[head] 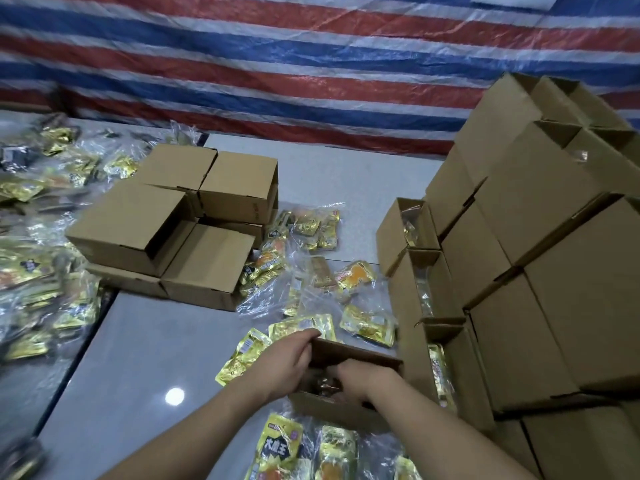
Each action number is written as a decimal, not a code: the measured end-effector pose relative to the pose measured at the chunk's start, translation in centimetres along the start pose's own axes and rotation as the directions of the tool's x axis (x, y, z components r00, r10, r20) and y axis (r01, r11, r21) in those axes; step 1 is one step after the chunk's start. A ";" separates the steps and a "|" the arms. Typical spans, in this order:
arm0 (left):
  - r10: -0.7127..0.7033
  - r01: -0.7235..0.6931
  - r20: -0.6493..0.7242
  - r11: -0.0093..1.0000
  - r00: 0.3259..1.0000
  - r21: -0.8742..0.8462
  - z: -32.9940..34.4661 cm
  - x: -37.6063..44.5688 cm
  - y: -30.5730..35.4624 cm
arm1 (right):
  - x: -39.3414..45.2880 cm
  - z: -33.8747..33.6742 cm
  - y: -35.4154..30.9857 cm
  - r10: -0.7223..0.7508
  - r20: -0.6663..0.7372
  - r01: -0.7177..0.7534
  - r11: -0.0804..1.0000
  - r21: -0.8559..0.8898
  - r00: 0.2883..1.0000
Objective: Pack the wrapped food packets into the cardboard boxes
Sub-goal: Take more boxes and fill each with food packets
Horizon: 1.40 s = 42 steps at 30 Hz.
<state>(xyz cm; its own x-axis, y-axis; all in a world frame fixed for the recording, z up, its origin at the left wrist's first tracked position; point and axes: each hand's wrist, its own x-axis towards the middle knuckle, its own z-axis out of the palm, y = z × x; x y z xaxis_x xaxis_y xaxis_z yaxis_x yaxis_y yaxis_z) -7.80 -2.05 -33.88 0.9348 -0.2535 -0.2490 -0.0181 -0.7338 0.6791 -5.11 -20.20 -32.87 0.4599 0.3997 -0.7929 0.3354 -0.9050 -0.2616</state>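
A small open cardboard box [346,412] stands on the grey floor in front of me. My left hand [289,365] grips the box's far left edge. My right hand [360,379] reaches down inside the box; whether it holds a packet I cannot tell, though dark packet wrapping shows under it. Gold and yellow wrapped food packets [367,325] lie scattered beyond the box, and more packets [280,441] lie at my near side.
A tall stack of cardboard boxes [540,258] rises on the right, some open with packets inside. Several closed boxes [173,223] sit centre-left. A large heap of packets [45,271] covers the left. A striped tarp [311,64] hangs behind.
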 end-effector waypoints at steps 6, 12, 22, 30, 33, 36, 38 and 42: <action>-0.004 0.007 -0.062 0.999 0.998 0.052 0.3 -0.1 0.4 | 0.3 -0.5 0.3 0.068 -0.103 -0.058 0.994 0.091 0.992; 0.015 -0.007 -0.068 0.994 0.998 0.111 1.4 0.0 -0.1 | 1.5 0.8 1.0 0.164 0.217 -0.185 0.980 0.079 0.962; -0.057 0.051 -0.051 0.992 0.997 -0.114 1.0 0.5 0.0 | -3.4 -1.9 2.6 0.072 -0.120 -0.038 0.963 0.267 0.990; -0.540 0.510 0.176 0.839 0.823 0.189 5.3 -3.9 -6.1 | -6.5 -2.6 2.6 0.098 -0.546 0.153 0.906 0.395 0.832; -0.570 0.511 0.282 0.820 0.772 0.259 8.6 -6.2 -6.3 | -6.3 -2.0 2.3 0.119 -0.593 0.167 0.899 0.405 0.797; -0.543 0.491 0.221 0.835 0.811 0.249 10.7 -7.4 -5.9 | -5.9 -1.5 1.8 0.155 -0.618 0.170 0.885 0.434 0.770; -0.546 0.498 0.203 0.832 0.813 0.244 11.6 -7.7 -5.3 | -5.9 -1.2 1.7 0.165 -0.612 0.160 0.883 0.441 0.774; -0.562 0.526 0.159 0.821 0.811 0.219 12.1 -7.8 -4.8 | -6.1 -0.9 1.6 0.179 -0.616 0.168 0.871 0.463 0.767</action>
<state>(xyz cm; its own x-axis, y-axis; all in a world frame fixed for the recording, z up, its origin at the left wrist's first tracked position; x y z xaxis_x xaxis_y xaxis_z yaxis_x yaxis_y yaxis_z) -19.30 -4.23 -43.54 0.7124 0.1070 -0.6936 0.3994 -0.8744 0.2754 -6.70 -23.93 -27.94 0.9195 0.2339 -0.3161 -0.0111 -0.7882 -0.6154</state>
